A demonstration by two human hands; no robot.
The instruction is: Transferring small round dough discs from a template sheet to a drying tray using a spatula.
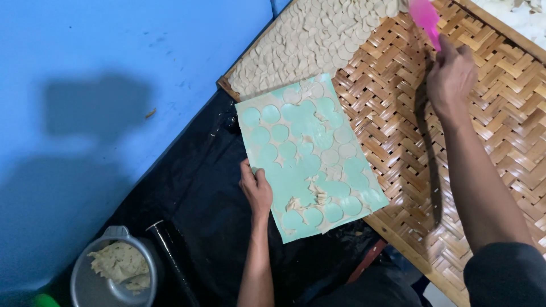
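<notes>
- Blue floor (114, 51) at 9 to 12 o'clock; black sheet (199, 187) at centre and 6 o'clock; woven tray (500, 113) at 3 o'clock, pale discs (307, 40) heaped at 12.
- Green board (310, 156) at centre, half on sheet, half on tray; long axis from 11 to 5 o'clock.
- Left hand (256, 187) gripping board's 9 o'clock edge.
- Right hand (451, 74) at 2 o'clock clenched on pink scraper (425, 17), blade toward 12.
- Pot (114, 276) of dough at 7 o'clock.
</notes>
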